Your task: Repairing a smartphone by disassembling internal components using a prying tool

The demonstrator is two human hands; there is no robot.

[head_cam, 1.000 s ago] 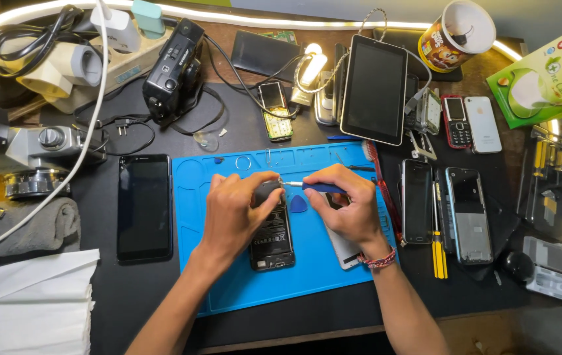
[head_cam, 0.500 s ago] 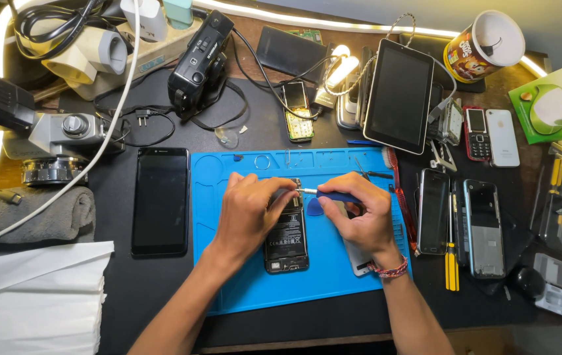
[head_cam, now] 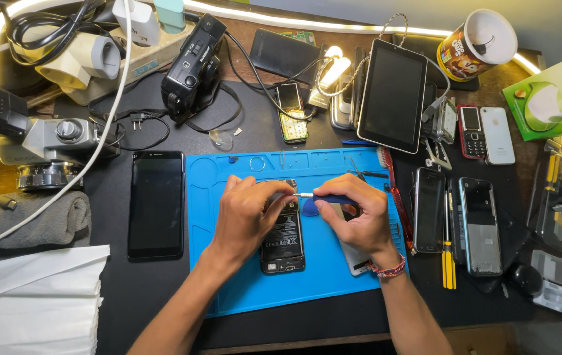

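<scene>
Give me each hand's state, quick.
Left hand: closed, pinching the top of the opened phone.
Right hand: closed on a blue-handled screwdriver, tip at the phone.

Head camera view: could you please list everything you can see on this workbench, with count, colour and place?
opened phone: 1, black, back cover off, on the mat under both hands
repair mat: 1, blue, centre
screwdriver: 1, blue handle, in the right hand, tip at the phone's top
pick: 1, blue, on the mat beside the phone
smartphone: 1, black, left of the mat
tablet: 1, black, propped behind the mat
camcorder: 1, black, rear left
phones: several, right of the mat
cup: 1, rear right
towel: 1, grey, left edge
left hand: steadies the phone
right hand: fingers grip the screwdriver
</scene>
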